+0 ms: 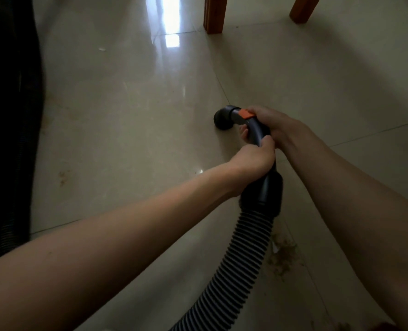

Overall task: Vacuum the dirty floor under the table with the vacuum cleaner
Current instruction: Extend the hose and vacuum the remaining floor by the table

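Observation:
Both my hands hold the dark curved handle (257, 132) of the vacuum hose above the glossy beige tile floor (126, 139). My right hand (276, 126) wraps the upper part, just behind an orange slider (245, 113). My left hand (255, 161) grips the lower part above the collar. The open round end (223, 119) of the handle points left, with no tube fitted. A ribbed black hose (236, 266) runs from the collar down to the bottom edge. Brownish dirt (282, 259) is scattered on the tiles beside the hose, under my right forearm.
Two brown wooden table legs (214, 14) (304, 8) stand at the top. A dark fabric-like mass with another ribbed hose (9, 139) fills the left edge. Faint stains (63, 176) mark the tiles at the left. Bright window glare (170, 22) reflects on the floor.

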The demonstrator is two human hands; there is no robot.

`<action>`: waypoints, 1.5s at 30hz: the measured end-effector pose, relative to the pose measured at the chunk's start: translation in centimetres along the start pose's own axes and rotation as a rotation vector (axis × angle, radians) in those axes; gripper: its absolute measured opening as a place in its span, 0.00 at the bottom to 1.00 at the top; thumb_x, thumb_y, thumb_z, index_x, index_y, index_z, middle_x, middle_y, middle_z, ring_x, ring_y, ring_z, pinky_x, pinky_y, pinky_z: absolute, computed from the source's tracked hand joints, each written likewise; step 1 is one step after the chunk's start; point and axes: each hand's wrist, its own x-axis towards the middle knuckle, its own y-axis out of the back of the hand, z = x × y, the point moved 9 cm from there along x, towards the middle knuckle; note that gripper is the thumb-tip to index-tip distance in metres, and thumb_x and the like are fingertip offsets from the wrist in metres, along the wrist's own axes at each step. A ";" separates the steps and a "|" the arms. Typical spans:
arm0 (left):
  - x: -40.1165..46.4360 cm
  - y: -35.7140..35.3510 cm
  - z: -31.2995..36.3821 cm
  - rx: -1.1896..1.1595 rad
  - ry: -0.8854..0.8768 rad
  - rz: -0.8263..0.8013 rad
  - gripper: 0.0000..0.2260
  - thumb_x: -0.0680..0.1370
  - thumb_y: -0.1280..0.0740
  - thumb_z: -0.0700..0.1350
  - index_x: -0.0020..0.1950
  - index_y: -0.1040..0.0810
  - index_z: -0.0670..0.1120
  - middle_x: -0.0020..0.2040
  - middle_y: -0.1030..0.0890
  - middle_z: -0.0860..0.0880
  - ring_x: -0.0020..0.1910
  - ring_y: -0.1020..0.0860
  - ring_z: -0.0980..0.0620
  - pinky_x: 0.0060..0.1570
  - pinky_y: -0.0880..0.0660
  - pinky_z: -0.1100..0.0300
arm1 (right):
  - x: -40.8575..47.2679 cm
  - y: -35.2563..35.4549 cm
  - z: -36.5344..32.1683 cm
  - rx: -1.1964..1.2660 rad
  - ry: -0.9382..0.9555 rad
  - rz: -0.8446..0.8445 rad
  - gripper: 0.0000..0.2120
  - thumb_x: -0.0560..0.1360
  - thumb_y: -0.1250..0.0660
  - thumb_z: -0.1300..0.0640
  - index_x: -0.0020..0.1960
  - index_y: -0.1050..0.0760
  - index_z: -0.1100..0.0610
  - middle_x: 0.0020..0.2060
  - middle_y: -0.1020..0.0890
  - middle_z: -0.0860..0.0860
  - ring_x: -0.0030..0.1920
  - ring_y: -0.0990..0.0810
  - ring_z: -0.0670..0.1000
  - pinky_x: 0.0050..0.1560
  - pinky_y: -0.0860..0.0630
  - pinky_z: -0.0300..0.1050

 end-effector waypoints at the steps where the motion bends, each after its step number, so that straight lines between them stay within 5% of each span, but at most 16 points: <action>1: 0.6 0.3 0.3 -0.001 -0.006 -0.001 0.24 0.82 0.50 0.54 0.70 0.35 0.38 0.55 0.23 0.41 0.52 0.23 0.44 0.50 0.28 0.59 | 0.6 0.0 -0.5 0.003 -0.001 -0.003 0.14 0.81 0.44 0.55 0.44 0.32 0.65 0.27 0.30 0.54 0.23 0.31 0.47 0.18 0.33 0.34; 10: 3.9 2.4 2.4 -0.014 -0.035 0.026 0.25 0.81 0.49 0.55 0.68 0.34 0.38 0.38 0.26 0.47 0.36 0.26 0.51 0.37 0.30 0.64 | 3.4 -0.4 -4.5 0.013 0.072 0.026 0.10 0.81 0.43 0.58 0.44 0.31 0.63 0.30 0.30 0.55 0.16 0.31 0.47 0.18 0.32 0.33; 16: 3.3 4.2 -0.7 0.070 0.036 0.029 0.29 0.80 0.51 0.60 0.68 0.31 0.38 0.52 0.23 0.44 0.47 0.23 0.47 0.43 0.28 0.61 | 3.6 -2.6 -2.0 -0.005 0.091 0.045 0.09 0.79 0.43 0.58 0.43 0.32 0.62 0.30 0.31 0.56 0.25 0.31 0.51 0.18 0.33 0.34; 20: 1.3 6.4 -4.3 0.176 0.098 0.079 0.31 0.80 0.52 0.62 0.67 0.30 0.40 0.60 0.24 0.41 0.56 0.23 0.45 0.51 0.28 0.60 | 2.1 -6.6 2.2 0.133 0.025 -0.060 0.16 0.80 0.46 0.51 0.40 0.34 0.62 0.27 0.31 0.56 0.18 0.30 0.50 0.18 0.33 0.34; 25: -1.7 9.2 -6.8 0.172 0.081 0.149 0.28 0.79 0.50 0.62 0.64 0.27 0.41 0.56 0.21 0.39 0.53 0.21 0.43 0.58 0.26 0.54 | -0.7 -10.3 4.7 0.301 0.007 -0.129 0.12 0.80 0.46 0.56 0.43 0.34 0.63 0.18 0.28 0.57 0.16 0.27 0.51 0.19 0.29 0.35; 29: -3.0 9.2 -7.1 0.117 0.110 0.106 0.26 0.78 0.49 0.62 0.54 0.26 0.42 0.48 0.20 0.37 0.47 0.20 0.40 0.57 0.24 0.47 | -2.8 -10.6 4.9 0.383 -0.060 -0.152 0.12 0.80 0.47 0.58 0.42 0.35 0.64 0.30 0.28 0.58 0.21 0.26 0.54 0.20 0.27 0.36; 33: -4.3 7.8 -6.2 0.069 0.135 0.057 0.20 0.80 0.48 0.60 0.45 0.29 0.45 0.38 0.23 0.40 0.38 0.23 0.44 0.49 0.25 0.50 | -4.8 -8.6 4.6 0.248 -0.088 -0.130 0.11 0.79 0.48 0.59 0.40 0.35 0.64 0.32 0.30 0.57 0.30 0.29 0.53 0.25 0.27 0.41; 38: -4.7 0.8 -4.7 0.112 0.074 -0.053 0.24 0.80 0.49 0.61 0.63 0.29 0.45 0.52 0.21 0.44 0.49 0.21 0.47 0.54 0.24 0.55 | -6.9 -3.4 3.9 0.118 0.002 -0.049 0.13 0.81 0.45 0.55 0.41 0.35 0.61 0.21 0.30 0.54 0.15 0.31 0.47 0.17 0.33 0.33; 45: -4.2 -10.8 -2.1 0.022 0.003 -0.151 0.27 0.81 0.50 0.58 0.67 0.30 0.38 0.61 0.23 0.39 0.58 0.23 0.42 0.56 0.27 0.58 | -9.3 8.3 2.0 -0.003 0.085 0.098 0.13 0.80 0.45 0.51 0.43 0.34 0.61 0.26 0.30 0.53 0.18 0.30 0.47 0.19 0.32 0.34</action>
